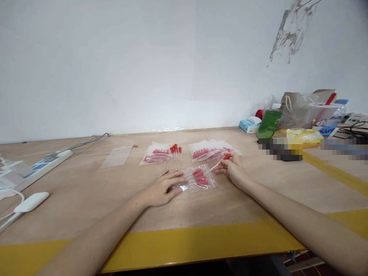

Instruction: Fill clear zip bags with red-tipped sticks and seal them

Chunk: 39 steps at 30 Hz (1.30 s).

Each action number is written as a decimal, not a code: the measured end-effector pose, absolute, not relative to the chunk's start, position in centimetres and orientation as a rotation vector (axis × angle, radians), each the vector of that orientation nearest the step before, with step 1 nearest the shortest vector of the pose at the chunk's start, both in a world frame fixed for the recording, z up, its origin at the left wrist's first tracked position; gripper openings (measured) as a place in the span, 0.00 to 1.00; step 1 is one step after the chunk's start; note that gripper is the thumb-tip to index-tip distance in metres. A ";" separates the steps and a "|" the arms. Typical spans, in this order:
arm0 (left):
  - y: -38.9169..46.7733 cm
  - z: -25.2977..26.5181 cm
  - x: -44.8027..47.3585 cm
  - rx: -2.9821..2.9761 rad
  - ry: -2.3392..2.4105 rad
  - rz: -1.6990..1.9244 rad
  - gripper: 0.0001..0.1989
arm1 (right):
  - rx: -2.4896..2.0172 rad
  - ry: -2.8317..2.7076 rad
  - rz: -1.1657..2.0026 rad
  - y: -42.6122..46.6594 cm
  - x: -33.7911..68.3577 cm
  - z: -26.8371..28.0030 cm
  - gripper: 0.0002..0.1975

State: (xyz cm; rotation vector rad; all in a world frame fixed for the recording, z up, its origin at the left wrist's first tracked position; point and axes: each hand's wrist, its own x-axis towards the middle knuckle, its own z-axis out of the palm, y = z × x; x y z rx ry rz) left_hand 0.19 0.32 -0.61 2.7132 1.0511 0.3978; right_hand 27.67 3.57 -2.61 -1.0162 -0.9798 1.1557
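Note:
My left hand (pixel 163 188) lies on the wooden table with its fingers stretched out over the left end of a clear zip bag (pixel 212 183). In that bag are several red-handled tools (pixel 200 177) with thin shafts, side by side. My right hand (pixel 233 168) is closed around one more red-handled tool (pixel 227 156), whose thin shaft points down-left towards the bag's right edge. Behind the bag stand out several loose red-handled tools (pixel 176 148), between a left stack of filled bags (pixel 156 155) and a right stack of filled bags (pixel 208 147).
A flat clear bag (pixel 116 156) lies to the left. A power strip (pixel 43 170) and a white plug-like device (pixel 32 202) are at the far left. At the right are a tissue pack (pixel 248 125), a green bottle (pixel 268 122) and a yellow packet (pixel 304 136). Yellow tape (pixel 201 243) lines the front edge.

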 end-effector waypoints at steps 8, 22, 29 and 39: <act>0.3 -0.4 0.1 2.707 1.050 0.381 0.18 | -1.013 -1.020 1.156 2.8 27.7 -2.9 0.18; 0.5 -0.5 0.1 2.709 1.064 0.410 0.25 | -1.132 -1.997 0.814 3.9 31.2 -1.9 0.10; 0.4 -0.5 0.2 2.698 1.068 0.428 0.24 | -1.083 -1.989 0.880 4.0 28.9 -2.6 0.12; 0.4 -0.7 0.1 2.700 1.038 0.456 0.24 | -1.111 -1.738 1.245 2.2 27.3 -1.8 0.19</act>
